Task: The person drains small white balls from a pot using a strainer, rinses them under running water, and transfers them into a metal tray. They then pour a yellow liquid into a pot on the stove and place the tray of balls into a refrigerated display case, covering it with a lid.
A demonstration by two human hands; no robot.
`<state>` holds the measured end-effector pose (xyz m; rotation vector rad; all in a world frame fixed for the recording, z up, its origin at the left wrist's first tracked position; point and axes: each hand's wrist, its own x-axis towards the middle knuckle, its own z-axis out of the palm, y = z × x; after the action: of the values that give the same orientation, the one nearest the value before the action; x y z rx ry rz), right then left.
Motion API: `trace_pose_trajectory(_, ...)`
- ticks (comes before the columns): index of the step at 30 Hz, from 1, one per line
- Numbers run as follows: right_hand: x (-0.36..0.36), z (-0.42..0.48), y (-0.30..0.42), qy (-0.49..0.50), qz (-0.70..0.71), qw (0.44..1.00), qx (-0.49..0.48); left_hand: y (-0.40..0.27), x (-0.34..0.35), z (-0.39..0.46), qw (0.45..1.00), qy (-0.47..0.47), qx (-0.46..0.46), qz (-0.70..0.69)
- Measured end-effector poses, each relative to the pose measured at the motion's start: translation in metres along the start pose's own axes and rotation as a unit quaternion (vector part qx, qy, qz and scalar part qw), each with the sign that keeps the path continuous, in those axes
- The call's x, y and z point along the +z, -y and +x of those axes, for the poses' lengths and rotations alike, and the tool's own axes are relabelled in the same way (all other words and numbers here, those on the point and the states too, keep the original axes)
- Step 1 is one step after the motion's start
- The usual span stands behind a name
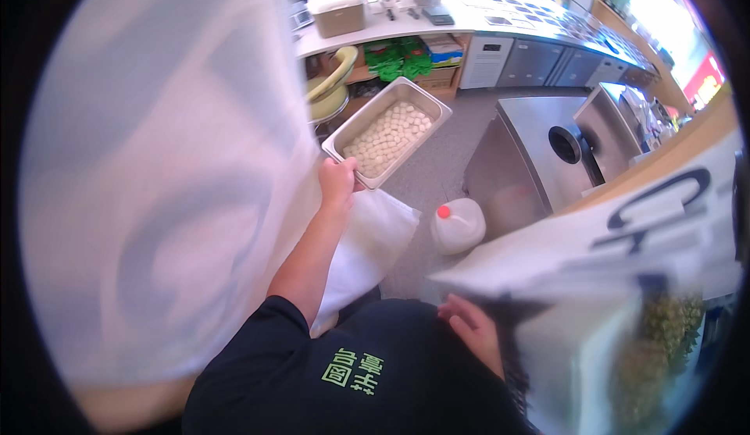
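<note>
My left hand (338,182) is stretched out in front of me and grips the near end of a rectangular stainless steel food pan (432,99). Many small pale chunks (391,136) lie inside the pan in what looks like liquid; I cannot tell what food they are. My right hand (472,326) hangs close to my body, holding nothing, its thumb apart from the fingers. White fabric curtain panels with dark printing hang on both sides: the left panel (170,160) passes very near the camera, the right panel (562,247) is above my right hand.
On the floor ahead stands a translucent plastic jug (460,230) with a red cap. A stainless steel cabinet (527,124) with a round black-rimmed opening is at the right. Beyond are a yellow-green chair (331,92), a white counter (404,28) and undercounter refrigerators (530,63).
</note>
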<state>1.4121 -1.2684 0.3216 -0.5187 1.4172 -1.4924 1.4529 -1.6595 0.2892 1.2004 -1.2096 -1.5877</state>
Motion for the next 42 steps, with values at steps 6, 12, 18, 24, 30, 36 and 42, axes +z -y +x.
trace_pose_trajectory(6, -0.044, 0.076, -0.066, -0.205, -0.248, 0.937, -0.136, 0.027, 0.006, 0.062, 0.999, 0.038, 0.002, 0.033)
trace_pose_trajectory(12, -0.111, 0.140, -0.127, -0.366, -0.305, 0.876, -0.078, 0.076, 0.015, 0.155, 0.998, 0.043, -0.024, 0.034)
trace_pose_trajectory(18, -0.154, 0.249, -0.041, -0.458, -0.323, 0.828, -0.012, -0.008, 0.107, 0.285, 0.997, 0.065, -0.029, 0.038)
trace_pose_trajectory(24, -0.231, 0.459, 0.057, -0.416, -0.368, 0.818, -0.152, -0.029, 0.186, 0.412, 0.996, 0.043, -0.040, 0.061)
trace_pose_trajectory(30, -0.258, 0.680, 0.176, -0.276, -0.418, 0.849, -0.168, -0.032, 0.293, 0.526, 0.997, 0.042, -0.056, 0.037)
trace_pose_trajectory(36, -0.328, 0.845, 0.199, -0.216, -0.487, 0.840, -0.105, 0.021, 0.388, 0.660, 0.997, 0.058, -0.032, 0.047)
trace_pose_trajectory(42, -0.405, 0.966, 0.231, -0.170, -0.471, 0.865, -0.033, 0.039, 0.484, 0.743, 0.995, 0.063, -0.061, 0.041)
